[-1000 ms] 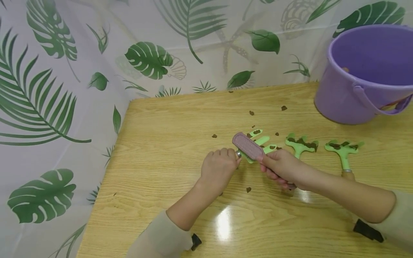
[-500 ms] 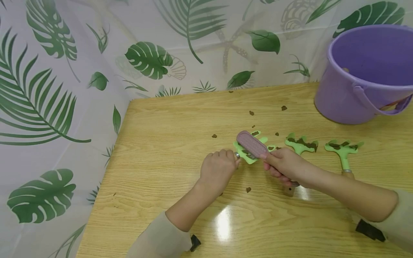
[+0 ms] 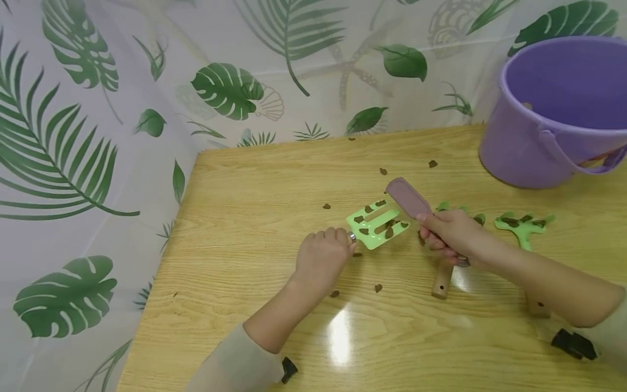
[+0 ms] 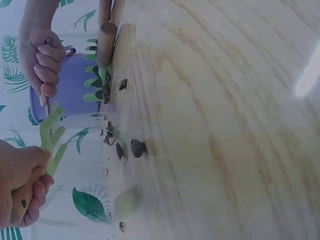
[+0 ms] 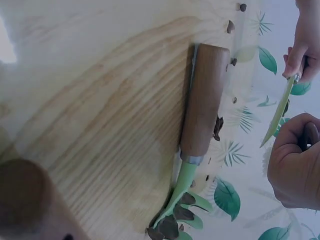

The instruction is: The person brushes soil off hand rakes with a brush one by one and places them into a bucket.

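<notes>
My left hand (image 3: 323,256) grips the wooden handle (image 4: 25,197) of a green garden hand fork (image 3: 374,231). Brown soil-like clumps cling to the fork's broad tines, which are raised off the tabletop in the left wrist view. In my right hand (image 3: 450,231) is a mauve paddle-shaped tool (image 3: 408,197) with a flat oblong head. The fingers curl round its handle, and the head is held just beyond the fork's tine tips. In the right wrist view, the fork (image 5: 280,107) appears nearly edge-on beside my right hand (image 5: 295,160).
Two green hand rakes with soiled tines lie on the wooden table (image 3: 235,207): one rake (image 3: 524,226) at right, another with its wooden handle (image 5: 206,100) under my right forearm. A purple bucket (image 3: 524,147) stands at back right. Brown crumbs (image 3: 378,288) are scattered about.
The mauve tool has moved off the fork, away to the right and back. The fork's face with several clumps now shows, and the left hand has shifted slightly left.
</notes>
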The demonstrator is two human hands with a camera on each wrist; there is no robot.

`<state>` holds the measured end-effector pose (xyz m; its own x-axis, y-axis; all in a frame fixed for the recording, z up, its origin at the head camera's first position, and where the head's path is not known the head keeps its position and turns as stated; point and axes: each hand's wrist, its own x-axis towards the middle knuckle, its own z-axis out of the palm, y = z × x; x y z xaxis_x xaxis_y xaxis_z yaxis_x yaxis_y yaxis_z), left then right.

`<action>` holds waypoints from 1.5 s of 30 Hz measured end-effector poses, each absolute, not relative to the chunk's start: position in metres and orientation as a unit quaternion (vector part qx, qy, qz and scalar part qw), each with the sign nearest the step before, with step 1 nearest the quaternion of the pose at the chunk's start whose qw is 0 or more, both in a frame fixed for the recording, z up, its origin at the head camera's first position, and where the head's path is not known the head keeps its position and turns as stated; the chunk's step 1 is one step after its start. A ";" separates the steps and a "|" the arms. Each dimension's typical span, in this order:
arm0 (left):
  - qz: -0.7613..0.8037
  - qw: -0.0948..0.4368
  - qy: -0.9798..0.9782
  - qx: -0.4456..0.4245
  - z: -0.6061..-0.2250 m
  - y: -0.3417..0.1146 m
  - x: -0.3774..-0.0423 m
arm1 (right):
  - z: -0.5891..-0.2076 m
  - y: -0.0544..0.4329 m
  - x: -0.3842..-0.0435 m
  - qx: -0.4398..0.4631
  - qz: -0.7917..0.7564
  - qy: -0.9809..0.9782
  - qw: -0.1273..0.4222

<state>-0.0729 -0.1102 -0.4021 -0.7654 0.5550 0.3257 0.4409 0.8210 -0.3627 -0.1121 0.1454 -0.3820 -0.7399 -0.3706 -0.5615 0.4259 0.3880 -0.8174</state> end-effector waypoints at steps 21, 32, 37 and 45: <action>0.120 0.253 -0.922 -0.266 -0.396 -0.103 -0.080 | -0.359 0.124 -0.092 0.002 -0.598 0.677 0.430; 0.137 0.255 -0.921 -0.259 -0.394 -0.095 -0.084 | -0.358 0.105 -0.089 -0.002 -0.626 0.647 0.436; 0.133 0.259 -0.922 -0.257 -0.394 -0.095 -0.084 | -0.363 0.102 -0.090 0.002 -0.632 0.635 0.445; 0.122 0.259 -0.918 -0.273 -0.396 -0.098 -0.084 | -0.371 0.104 -0.092 -0.007 -0.617 0.662 0.425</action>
